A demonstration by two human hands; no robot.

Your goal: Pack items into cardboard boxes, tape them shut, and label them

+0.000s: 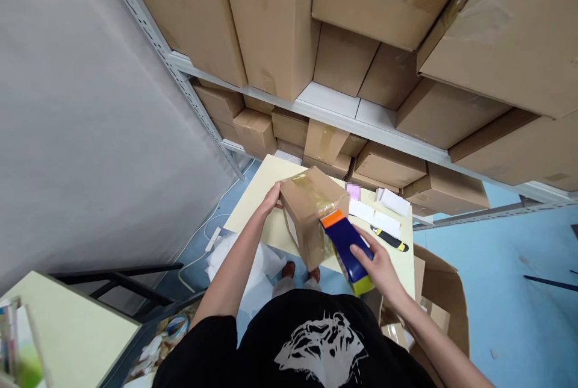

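Observation:
A small brown cardboard box [309, 210] with clear tape across its top rests at the near edge of a pale yellow table [257, 195]. My left hand [271, 200] lies against the box's far left side, fingers pressed on it. In my right hand [377, 264], fingers wrapped round it, is a blue tape dispenser [345, 242] with an orange head and a yellow end. The orange head touches the box's right side, where tape runs down.
On the table behind the box lie white paper sheets [377, 219], a pink slip [353, 191] and a black-and-yellow utility knife [391, 239]. Metal shelving [334, 108] stacked with cardboard cartons rises behind. An open carton [440, 291] stands at my right, another table [67, 328] at lower left.

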